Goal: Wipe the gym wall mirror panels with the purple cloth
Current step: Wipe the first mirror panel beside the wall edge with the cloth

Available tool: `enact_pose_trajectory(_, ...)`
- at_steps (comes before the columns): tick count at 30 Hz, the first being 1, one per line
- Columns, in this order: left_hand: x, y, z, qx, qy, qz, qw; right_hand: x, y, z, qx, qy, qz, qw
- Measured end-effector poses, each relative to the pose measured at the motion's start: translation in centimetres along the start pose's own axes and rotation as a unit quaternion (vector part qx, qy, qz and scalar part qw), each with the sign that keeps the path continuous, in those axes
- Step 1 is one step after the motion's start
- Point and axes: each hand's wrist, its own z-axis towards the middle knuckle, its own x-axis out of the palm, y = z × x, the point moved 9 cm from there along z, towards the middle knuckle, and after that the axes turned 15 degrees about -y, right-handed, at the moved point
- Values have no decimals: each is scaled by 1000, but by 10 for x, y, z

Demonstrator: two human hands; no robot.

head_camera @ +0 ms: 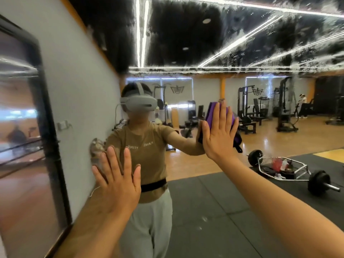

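Nearest to us are our two forearms, reaching up from the bottom edge toward the mirror (232,164). Our left hand (119,181) lies flat on the glass low on the left, fingers straight and a little spread, holding nothing; it seems to brace us. Our right hand (219,131) is higher and further right, fingers straight and close together, palm pressing the purple cloth (212,114) against the mirror panel.

The cloth sits between palm and glass, showing past the fingertips, along the thumb side and past the little-finger edge, where a loose fold (238,140) hangs down and right. It looks soft, light and limp, folded to a pad, so we judge it will bunch or slip unless the flat hand keeps even pressure on it. The best hold is as now, the palm over the middle of the pad, with the hanging fold tucked in if it drags.

Its long axis runs roughly upright, tilted slightly to the right, in line with our fingers, which point up.

The upper part of the glass shows pale streaks (232,58), so we judge much wiping remains. A loaded bar (290,170) is reflected on the dark mats.
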Motion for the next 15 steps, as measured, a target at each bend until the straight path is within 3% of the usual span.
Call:
enact_pose_trajectory(9, -3, -2, 2, -5, 2, -14, 1000, 6, -12, -100, -60, -4, 12, 998)
enact_pose_trajectory(15, -2, 2, 3, -27, 41, -17, 999, 5, -11, -92, -113, 18, 10, 993)
